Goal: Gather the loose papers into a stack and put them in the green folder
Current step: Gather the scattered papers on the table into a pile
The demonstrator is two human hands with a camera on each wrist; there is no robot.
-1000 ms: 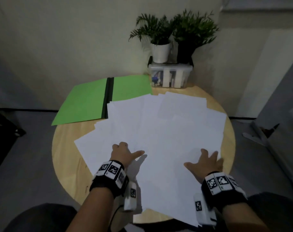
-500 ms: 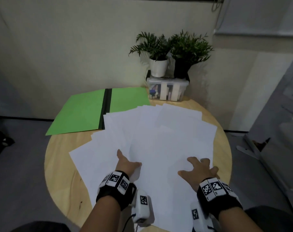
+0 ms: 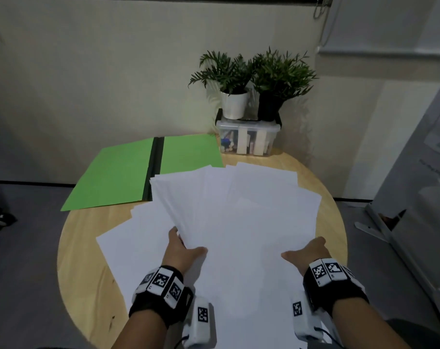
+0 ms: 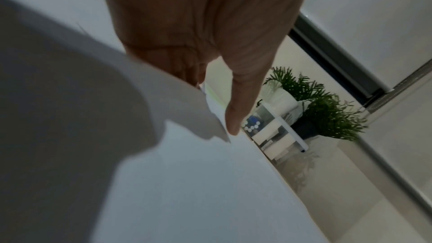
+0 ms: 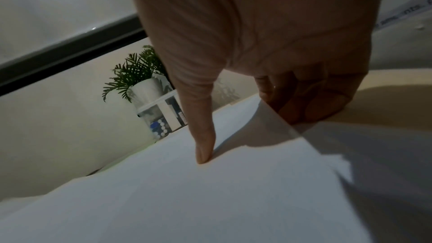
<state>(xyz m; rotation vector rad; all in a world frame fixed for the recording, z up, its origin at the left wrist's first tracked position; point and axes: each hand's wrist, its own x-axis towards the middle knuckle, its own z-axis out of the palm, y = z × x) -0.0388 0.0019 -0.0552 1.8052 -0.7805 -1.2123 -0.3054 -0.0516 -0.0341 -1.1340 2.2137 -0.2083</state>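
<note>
Several white papers (image 3: pixel 239 222) lie fanned over the round wooden table (image 3: pixel 83 260). The green folder (image 3: pixel 118 180) lies open at the back left, and the fan's far left corner overlaps its right half. My left hand (image 3: pixel 183 250) grips the left side of the upper sheets: the thumb (image 4: pixel 233 114) lies on top and the fingers go underneath. That side is raised off the lower sheets. My right hand (image 3: pixel 309 253) holds the right edge, its thumb (image 5: pixel 204 147) pressing on top and its fingers (image 5: pixel 315 103) curled under.
At the table's back stands a clear plastic box (image 3: pixel 249 139) carrying a plant in a white pot (image 3: pixel 234 104) and one in a black pot (image 3: pixel 269 109). A grey cabinet (image 3: pixel 420 197) stands to the right of the table. A wall lies behind.
Both hands went from lying flat on the sheets to gripping their side edges. The upper sheets have drawn closer together and their left side has lifted.
</note>
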